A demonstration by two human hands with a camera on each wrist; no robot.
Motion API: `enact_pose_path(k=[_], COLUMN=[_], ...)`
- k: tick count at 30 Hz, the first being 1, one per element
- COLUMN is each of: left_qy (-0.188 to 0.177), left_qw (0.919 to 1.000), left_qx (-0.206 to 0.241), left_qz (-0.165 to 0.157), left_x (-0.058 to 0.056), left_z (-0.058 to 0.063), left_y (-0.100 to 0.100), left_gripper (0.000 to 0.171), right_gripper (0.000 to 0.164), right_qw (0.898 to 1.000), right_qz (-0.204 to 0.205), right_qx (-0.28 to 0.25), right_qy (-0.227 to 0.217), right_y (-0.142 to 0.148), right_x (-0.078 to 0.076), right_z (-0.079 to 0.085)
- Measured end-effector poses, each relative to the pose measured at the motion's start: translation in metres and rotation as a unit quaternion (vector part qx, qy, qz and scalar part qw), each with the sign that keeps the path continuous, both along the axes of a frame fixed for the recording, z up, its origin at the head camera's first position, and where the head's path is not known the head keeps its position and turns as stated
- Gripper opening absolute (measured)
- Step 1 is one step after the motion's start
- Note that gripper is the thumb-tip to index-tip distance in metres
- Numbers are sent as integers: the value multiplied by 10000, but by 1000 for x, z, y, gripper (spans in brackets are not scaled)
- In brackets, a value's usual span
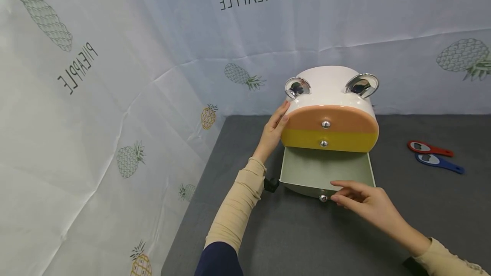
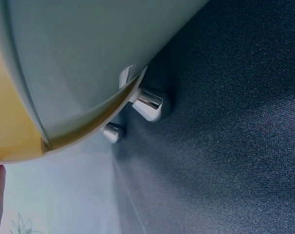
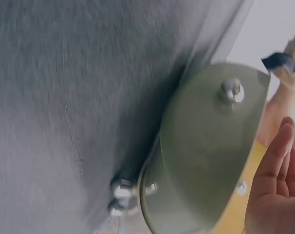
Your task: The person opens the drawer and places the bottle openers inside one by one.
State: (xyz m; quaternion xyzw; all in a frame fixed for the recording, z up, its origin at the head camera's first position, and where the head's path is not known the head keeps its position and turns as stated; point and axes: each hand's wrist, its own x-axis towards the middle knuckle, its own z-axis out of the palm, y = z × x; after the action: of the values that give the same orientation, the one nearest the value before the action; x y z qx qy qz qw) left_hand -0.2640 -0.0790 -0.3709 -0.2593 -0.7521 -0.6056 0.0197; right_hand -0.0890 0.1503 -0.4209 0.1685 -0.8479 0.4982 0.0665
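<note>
A rounded storage box (image 1: 330, 84) with a white shell and two silver eye-shaped parts stands on the table. Its orange drawer (image 1: 303, 118) and yellow drawer (image 1: 299, 139) are closed; the bottom green drawer (image 1: 326, 167) is pulled out and its visible inside holds nothing. My left hand (image 1: 271, 135) rests against the box's left side, fingers extended. Just right of the green drawer's silver knob (image 1: 323, 198) is my right hand (image 1: 364, 201), fingers loosely bent and holding nothing. In the right wrist view, that hand (image 3: 279, 180) is apart from the knob (image 3: 232, 90).
On the dark grey table (image 1: 291, 233), a red bottle opener (image 1: 429, 148) and a blue bottle opener (image 1: 439, 163) lie to the right of the box. A pale pineapple-print cloth (image 1: 172, 33) hangs behind and to the left. Short silver feet (image 2: 148, 105) show under the box.
</note>
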Motion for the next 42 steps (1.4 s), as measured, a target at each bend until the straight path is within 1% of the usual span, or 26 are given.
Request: enact_pose_path(k=[3,8,13,18,24,27,30,32,34,36,38,40,41,42], left_qy=[-18,63,42,-17,-47,-34,-15,-12,-1,9,11,33,34,34], left_qw=[10000,10000,9999,9998,9998,9998,9998,9998,9998,9998,9999,9998,9998,9998], left_qx=[-9,-59,-79,-130,-120,-115,-116,-113,-136,-145,-141,-164,-145,-134], left_qz=[38,-36,-116,-132,-122,-158,-180,-177,-151,-123,-97,-108,-114,-124], left_x=[0,1,3,4,3,3,3,3,3,2,2,2,1,1], left_z=[1,2,1,-1,-2,-2,-2,-2,-2,-1,-1,0,1,1], left_y=[0,0,-1,-1,-1,-1,-1,-1,0,0,0,0,1,1], left_gripper=[47,46,47,48,48,47,47,47,47,47,47,48,48,48], right_gripper=[31,30,31,33,36,41,46,48,49,51,51,51,51,52], right_qw=[9998,9986,9945,9892,9826,9799,9742,9709,9684,9681,9665,9627,9600,9544], right_qz=[-105,-390,-994,-1394,-1756,-1862,-2059,-2204,-2340,-2373,-2455,-2598,-2691,-2858], right_qx=[6,15,234,453,605,628,643,614,666,690,721,756,778,855], right_qy=[175,356,217,-30,-105,-351,-671,-704,-544,-408,-180,-27,30,80], right_y=[10,32,61,94,132,152,168,178,190,205,226,250,261,271], right_x=[-1,-5,-13,-22,-38,-46,-52,-55,-59,-66,-76,-87,-93,-98], right_z=[6,14,16,10,-5,-13,-18,-22,-31,-45,-68,-92,-103,-115])
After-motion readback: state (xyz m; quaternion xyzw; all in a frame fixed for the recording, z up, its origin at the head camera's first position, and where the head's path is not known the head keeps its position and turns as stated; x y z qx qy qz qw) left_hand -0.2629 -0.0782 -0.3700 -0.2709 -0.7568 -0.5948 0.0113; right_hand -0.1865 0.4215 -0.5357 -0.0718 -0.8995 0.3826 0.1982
